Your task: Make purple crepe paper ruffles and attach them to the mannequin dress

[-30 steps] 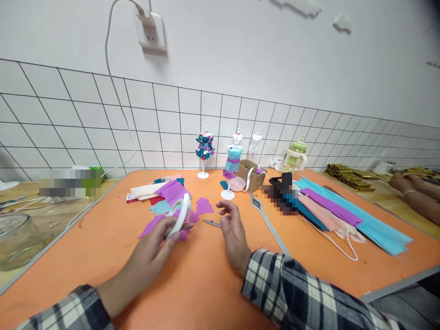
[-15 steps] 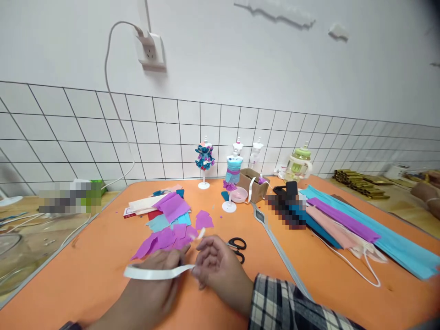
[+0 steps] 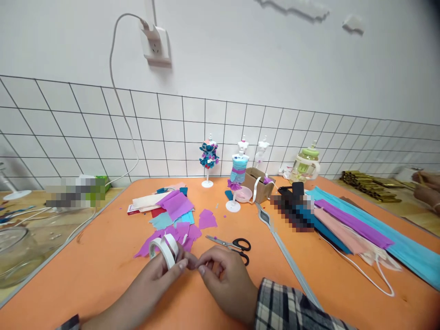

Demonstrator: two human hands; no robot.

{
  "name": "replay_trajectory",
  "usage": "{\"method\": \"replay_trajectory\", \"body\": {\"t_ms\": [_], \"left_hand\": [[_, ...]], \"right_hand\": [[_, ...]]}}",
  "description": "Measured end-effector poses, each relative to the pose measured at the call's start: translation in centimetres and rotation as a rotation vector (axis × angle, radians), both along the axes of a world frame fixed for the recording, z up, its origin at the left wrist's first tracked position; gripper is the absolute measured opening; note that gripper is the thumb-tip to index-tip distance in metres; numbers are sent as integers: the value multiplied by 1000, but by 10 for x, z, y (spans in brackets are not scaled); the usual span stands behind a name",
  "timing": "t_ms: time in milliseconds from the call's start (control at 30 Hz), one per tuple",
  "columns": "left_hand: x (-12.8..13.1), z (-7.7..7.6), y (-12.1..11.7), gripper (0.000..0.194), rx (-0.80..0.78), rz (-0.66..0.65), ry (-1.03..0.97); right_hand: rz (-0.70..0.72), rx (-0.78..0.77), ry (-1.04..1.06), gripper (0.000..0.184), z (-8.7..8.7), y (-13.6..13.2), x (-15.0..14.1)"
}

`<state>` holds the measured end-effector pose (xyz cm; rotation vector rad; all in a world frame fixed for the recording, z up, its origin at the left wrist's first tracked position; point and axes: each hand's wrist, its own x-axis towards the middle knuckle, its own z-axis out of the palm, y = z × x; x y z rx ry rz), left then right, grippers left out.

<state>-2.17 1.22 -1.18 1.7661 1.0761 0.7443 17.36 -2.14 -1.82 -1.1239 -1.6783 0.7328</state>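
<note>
A roll of white tape [image 3: 171,251] hangs around the fingers of my left hand [image 3: 156,275], which is closed on it. My right hand [image 3: 228,279] is pinched, its fingertips meeting my left fingertips. Whatever lies in that pinch is too small to make out. Black-handled scissors [image 3: 237,245] rest on the orange table [image 3: 192,302], just beyond my right hand and partly hidden by it. Torn purple crepe paper [image 3: 154,240] lies behind my left hand. A loose purple piece [image 3: 207,219] sits a little farther back.
Toward the back stand small dress forms, one in dark teal ruffles [image 3: 209,156], one wrapped in light blue [image 3: 239,167]. Beside them are a pink bowl [image 3: 243,194], a cardboard box [image 3: 264,192] and a bottle [image 3: 305,165]. Paper strips [image 3: 354,224] lie right. Another person's hand [image 3: 428,185] shows far right.
My hands came together at the front. A white strip stretched between them half a second ago is no longer seen, and the roll now stands upright on my left fingers. The scissors came into fuller view.
</note>
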Motion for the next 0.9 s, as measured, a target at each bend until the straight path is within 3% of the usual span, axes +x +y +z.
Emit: {"method": "replay_trajectory", "body": {"t_ms": [200,400,533,633,767,900], "left_hand": [[1,-3,-14,21,104,-150,355],[2,7,-23,25,245,-263,541],[2,17,-24,38,385,-219,632],[2,17,-23,43,382,-163,686],[-4,-2,-18,32,307,-114,492],[-7,-13,-14,67,94,-160,190]], "right_hand": [[70,252,-71,46,5,-1,11],[119,287,-86,35,6,3,12],[142,271,-136,31,6,2,9],[147,225,-146,21,5,3,7],[187,165,-144,14,4,6,9],[269,200,-128,20,6,3,10]]}}
